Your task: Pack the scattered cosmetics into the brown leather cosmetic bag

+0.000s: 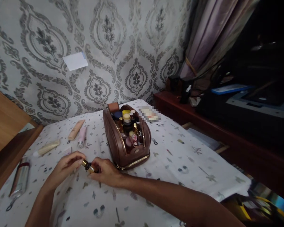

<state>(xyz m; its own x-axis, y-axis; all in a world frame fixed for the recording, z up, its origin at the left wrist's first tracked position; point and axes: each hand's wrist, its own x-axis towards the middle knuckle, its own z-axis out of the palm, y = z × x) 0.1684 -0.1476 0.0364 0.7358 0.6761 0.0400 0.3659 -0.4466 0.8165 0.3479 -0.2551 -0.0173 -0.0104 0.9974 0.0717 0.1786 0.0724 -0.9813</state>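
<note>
A small dark bottle (pixel 87 166) with a gold cap is between my two hands in front of the bag. With my left hand (pixel 69 164) I pinch its gold cap end. My right hand (pixel 106 171) is wrapped around the bottle's body, whose lower part is mostly hidden by the fingers. Just beyond the right hand, a brown toiletry bag (pixel 115 143) stands unzipped at the top. Packed inside it are several jars and small bottles, among them a jar with a yellow lid (pixel 126 117).
To the left on the patterned white sheet (pixel 118 201) lie a peach tube (pixel 76 130), a pink tube (pixel 82 137), a cream tube (pixel 47 147) and a clear cylindrical container (pixel 20 179). A dark red desk (pixel 177 110) borders the right; a wooden panel (pixel 8 123) borders the left.
</note>
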